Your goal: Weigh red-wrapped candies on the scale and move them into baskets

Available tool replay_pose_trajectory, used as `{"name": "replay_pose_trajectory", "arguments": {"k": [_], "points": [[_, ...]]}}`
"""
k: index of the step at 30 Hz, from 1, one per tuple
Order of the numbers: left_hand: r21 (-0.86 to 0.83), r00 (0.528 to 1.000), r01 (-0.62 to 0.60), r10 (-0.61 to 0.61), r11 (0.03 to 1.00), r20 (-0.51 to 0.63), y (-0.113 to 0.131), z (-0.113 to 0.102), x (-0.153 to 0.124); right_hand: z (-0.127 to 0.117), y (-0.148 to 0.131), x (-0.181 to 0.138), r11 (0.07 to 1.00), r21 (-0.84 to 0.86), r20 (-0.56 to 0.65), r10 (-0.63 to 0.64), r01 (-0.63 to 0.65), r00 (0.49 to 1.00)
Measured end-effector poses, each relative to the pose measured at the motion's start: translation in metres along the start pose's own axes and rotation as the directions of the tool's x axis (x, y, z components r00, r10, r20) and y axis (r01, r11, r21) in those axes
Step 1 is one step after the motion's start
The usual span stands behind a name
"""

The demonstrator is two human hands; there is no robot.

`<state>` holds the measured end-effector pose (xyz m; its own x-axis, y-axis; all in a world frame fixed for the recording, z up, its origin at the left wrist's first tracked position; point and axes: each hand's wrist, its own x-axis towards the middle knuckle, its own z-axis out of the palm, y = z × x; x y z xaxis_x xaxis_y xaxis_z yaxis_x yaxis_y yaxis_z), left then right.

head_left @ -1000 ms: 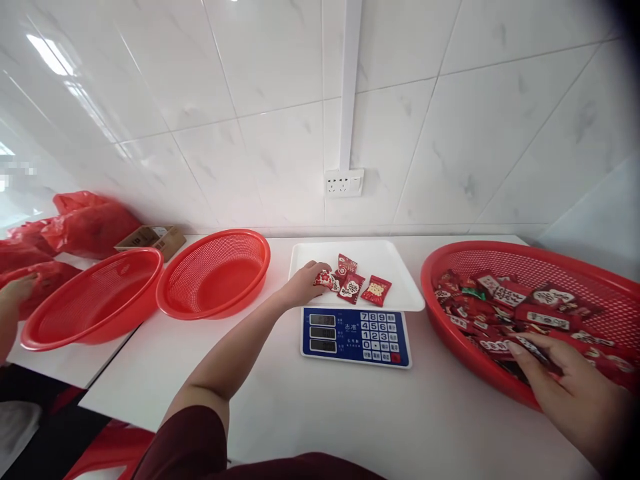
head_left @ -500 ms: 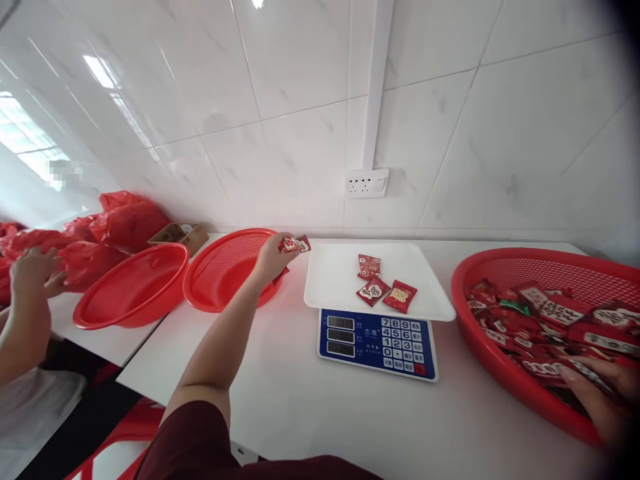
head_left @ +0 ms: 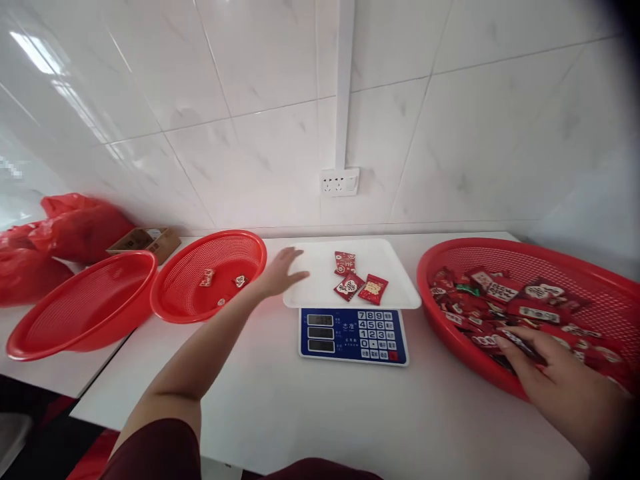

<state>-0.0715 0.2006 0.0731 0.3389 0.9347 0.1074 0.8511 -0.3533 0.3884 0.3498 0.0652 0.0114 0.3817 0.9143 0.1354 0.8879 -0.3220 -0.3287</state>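
Note:
My left hand (head_left: 281,272) reaches over the left edge of the white weighing tray (head_left: 313,290), its fingers apart and nothing in them. Several small red snack packets lie together on that tray, one packet (head_left: 373,289) toward the right. Below it sits the blue keypad panel of a digital scale (head_left: 353,336). My right hand (head_left: 545,363) is inside the large red basket (head_left: 493,377) at the right, thumb and fingers closed on a dark snack packet (head_left: 524,347). Many red packets fill this basket. A few packets (head_left: 207,278) lie in the middle red basket (head_left: 173,308).
Another red basket (head_left: 85,300) stands at the left. Behind it are a cardboard box (head_left: 163,248) and red plastic bags (head_left: 85,227). A wall socket (head_left: 340,182) is above the white table (head_left: 300,413), which meets the tiled wall.
My left hand has let go of its packets into the middle basket and moved right to the tray. My view has turned right, and the co-worker's hands are out of it.

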Motion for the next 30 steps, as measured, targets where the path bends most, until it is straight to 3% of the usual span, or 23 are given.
{"name": "replay_pose_trajectory", "arguments": {"k": [3, 6, 8, 10, 13, 17, 23, 27, 30], "points": [[-0.021, 0.975, -0.168, 0.169, 0.986, 0.143, 0.049, 0.033, 0.025, -0.016, -0.016, -0.006, 0.994, 0.047, 0.087, 0.094, -0.098, 0.992], [0.014, 0.946, -0.201, 0.191, 0.979, 0.263, 0.085, 0.056, 0.044, -0.022, -0.021, -0.01, 0.989, 0.092, 0.097, 0.108, -0.117, 0.989], [0.069, 0.931, -0.251, 0.222, 0.965, 0.289, 0.098, 0.067, 0.053, -0.023, -0.021, -0.011, 0.986, 0.113, 0.094, 0.114, -0.124, 0.989], [0.121, 0.93, -0.317, 0.283, 0.941, 0.237, 0.105, 0.075, 0.057, -0.022, -0.02, -0.012, 0.984, 0.121, 0.098, 0.117, -0.128, 0.988], [0.156, 0.932, -0.354, 0.334, 0.922, 0.136, 0.106, 0.081, 0.06, -0.023, -0.022, -0.011, 0.984, 0.114, 0.123, 0.124, -0.138, 0.985], [0.155, 0.94, -0.338, 0.327, 0.928, 0.092, 0.103, 0.08, 0.063, -0.024, -0.026, -0.008, 0.982, 0.093, 0.152, 0.146, -0.161, 0.977], [0.106, 0.974, -0.219, 0.223, 0.97, -0.031, 0.093, 0.069, 0.064, -0.019, -0.021, -0.01, 0.979, 0.135, 0.12, 0.136, -0.152, 0.983], [0.074, 0.982, -0.093, 0.103, 0.993, -0.156, 0.075, 0.046, 0.058, -0.021, -0.02, -0.012, 0.98, 0.166, 0.081, 0.097, -0.11, 0.992], [0.069, 0.967, 0.017, 0.001, 0.997, -0.256, 0.051, 0.011, 0.047, -0.024, -0.021, -0.012, 0.985, 0.153, 0.099, 0.065, -0.08, 0.993]]}}
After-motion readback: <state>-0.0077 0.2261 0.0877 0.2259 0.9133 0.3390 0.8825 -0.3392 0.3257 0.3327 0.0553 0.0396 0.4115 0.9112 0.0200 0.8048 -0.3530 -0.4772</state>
